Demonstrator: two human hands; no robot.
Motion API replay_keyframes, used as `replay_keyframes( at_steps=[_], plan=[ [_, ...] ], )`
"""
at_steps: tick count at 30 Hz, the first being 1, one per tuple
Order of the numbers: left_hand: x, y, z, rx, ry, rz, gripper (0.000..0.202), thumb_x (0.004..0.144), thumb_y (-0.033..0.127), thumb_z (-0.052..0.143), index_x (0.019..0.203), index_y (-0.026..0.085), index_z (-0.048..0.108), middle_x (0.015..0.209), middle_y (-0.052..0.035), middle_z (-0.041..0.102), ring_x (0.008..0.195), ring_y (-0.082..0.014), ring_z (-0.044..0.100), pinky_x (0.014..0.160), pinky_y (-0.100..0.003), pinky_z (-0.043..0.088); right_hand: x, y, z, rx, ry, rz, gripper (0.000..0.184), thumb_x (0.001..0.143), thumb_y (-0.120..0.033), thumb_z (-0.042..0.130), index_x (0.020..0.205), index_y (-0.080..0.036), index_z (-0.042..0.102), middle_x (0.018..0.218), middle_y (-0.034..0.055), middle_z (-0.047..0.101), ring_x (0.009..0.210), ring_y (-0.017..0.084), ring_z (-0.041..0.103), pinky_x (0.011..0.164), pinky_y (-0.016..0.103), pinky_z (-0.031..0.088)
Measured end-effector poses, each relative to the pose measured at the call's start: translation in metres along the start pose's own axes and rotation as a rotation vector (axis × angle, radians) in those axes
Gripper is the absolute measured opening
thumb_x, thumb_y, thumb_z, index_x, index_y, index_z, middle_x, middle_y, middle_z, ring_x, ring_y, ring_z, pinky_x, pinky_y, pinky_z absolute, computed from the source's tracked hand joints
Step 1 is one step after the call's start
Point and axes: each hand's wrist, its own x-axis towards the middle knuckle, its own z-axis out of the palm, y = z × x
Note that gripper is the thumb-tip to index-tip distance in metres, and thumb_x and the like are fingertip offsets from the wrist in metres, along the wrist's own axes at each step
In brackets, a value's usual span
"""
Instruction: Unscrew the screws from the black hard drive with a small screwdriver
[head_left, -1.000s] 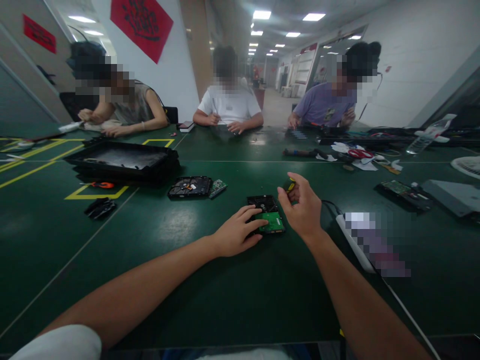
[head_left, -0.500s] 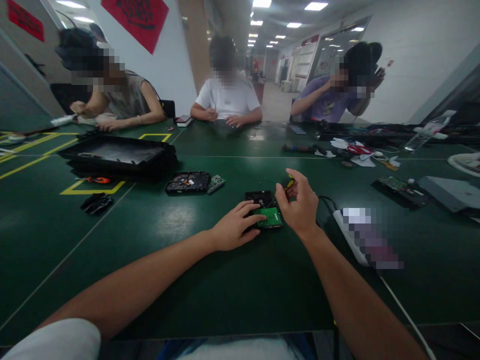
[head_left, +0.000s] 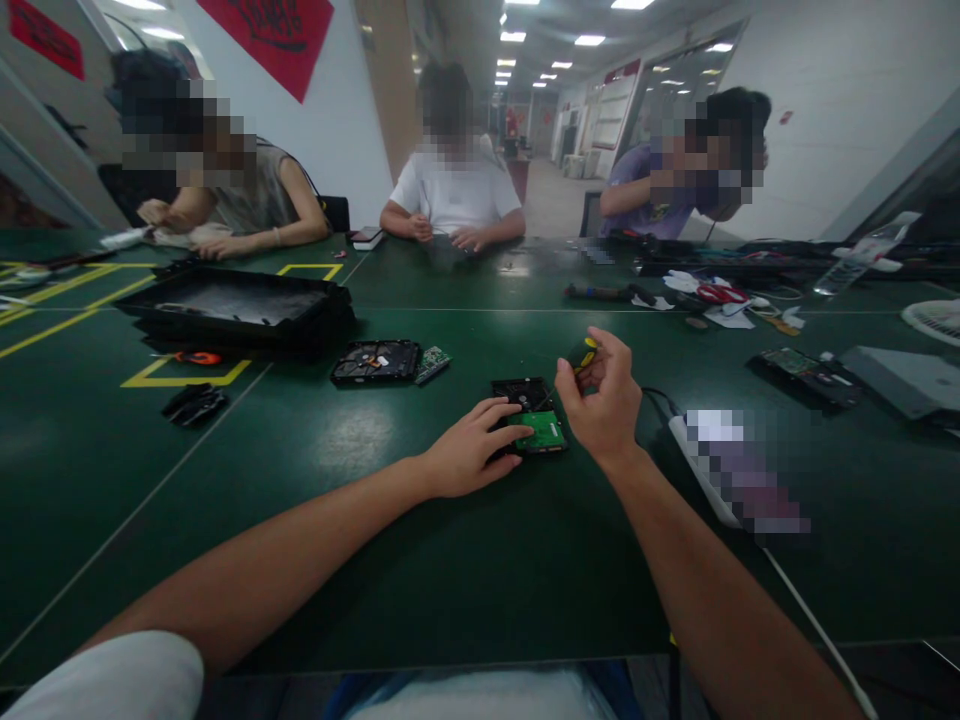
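Screwdriver (head_left: 581, 355): handle has turned since the earlier frame, showing more
Right hand (head_left: 604, 402): fingers curled round that handle
Left hand (head_left: 469, 450): spread, fingertips resting on the hard drive (head_left: 545, 430)
Hard drive: on the bench (head_left: 450, 590), green side up, between both hands

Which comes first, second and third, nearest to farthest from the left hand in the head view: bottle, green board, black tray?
1. Green board: at the left hand's fingers.
2. Black tray: forward and left.
3. Bottle: forward, far to the right.
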Motion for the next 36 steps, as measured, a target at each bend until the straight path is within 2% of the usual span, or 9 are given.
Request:
replay_keyframes(
  at_steps=[5, 12, 20, 36],
  plan=[
    [0.0002, -0.0002, 0.0007, -0.008, 0.007, 0.001, 0.047, 0.099, 0.036, 0.062, 0.145, 0.027, 0.057, 0.154, -0.014, 0.047, 0.15, -0.0362, 0.036, 0.12, -0.06, 0.041, 0.0017, -0.003, 0.001, -0.004, 0.002, -0.025, 0.047, 0.096, -0.041, 0.06, 0.138, -0.024, 0.049, 0.095, 0.0045, 0.07, 0.064, 0.018, 0.063, 0.066, 0.038, 0.06],
    [-0.0006, -0.0001, 0.0021, 0.025, -0.011, 0.0, 0.046, 0.101, 0.037, 0.059, 0.145, 0.025, 0.057, 0.154, -0.015, 0.046, 0.15, -0.0358, 0.035, 0.121, -0.059, 0.039, -0.0015, -0.0049, 0.0008, 0.005, -0.046, -0.046, 0.046, 0.095, -0.04, 0.061, 0.136, -0.024, 0.05, 0.102, 0.0063, 0.072, 0.068, 0.018, 0.066, 0.068, 0.039, 0.061],
    [-0.0001, 0.0024, 0.0001, 0.003, 0.01, 0.0, 0.046, 0.099, 0.036, 0.061, 0.144, 0.026, 0.057, 0.153, -0.0145, 0.047, 0.148, -0.0364, 0.037, 0.12, -0.06, 0.041, -0.004, -0.0056, 0.0002, 0.032, -0.072, -0.064, 0.045, 0.095, -0.037, 0.063, 0.136, -0.025, 0.051, 0.096, 0.0036, 0.071, 0.065, 0.017, 0.065, 0.066, 0.037, 0.061],
    [-0.0011, 0.0014, 0.0016, 0.007, 0.02, 0.007, 0.046, 0.099, 0.035, 0.062, 0.144, 0.025, 0.058, 0.153, -0.0153, 0.048, 0.148, -0.0356, 0.038, 0.12, -0.059, 0.041, -0.0047, -0.0029, 0.0032, 0.026, -0.064, -0.072, 0.046, 0.093, -0.037, 0.065, 0.136, -0.024, 0.053, 0.096, 0.0029, 0.07, 0.065, 0.017, 0.065, 0.067, 0.036, 0.06]
  ],
)
